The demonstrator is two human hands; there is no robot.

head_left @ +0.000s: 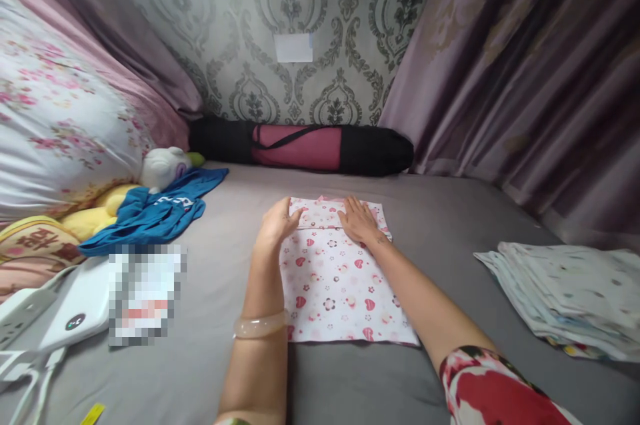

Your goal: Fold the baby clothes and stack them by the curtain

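A white cloth (335, 285) with red hearts and small flowers lies flat on the grey sheet, its far part folded over in a band. My left hand (279, 222) rests at the far left corner of the cloth, thumb stretched out toward the band. Flat on the right part of that band lies my right hand (358, 220), fingers spread and pointing away from me. Neither hand has anything gripped in it.
Folded pale cloths (575, 298) are stacked at the right. Leftward are a blue cloth (150, 218), plush toys, a white power bank (83, 302), a power strip (25, 312) and cables. A black and pink rolled bag (297, 146) lies along the wall.
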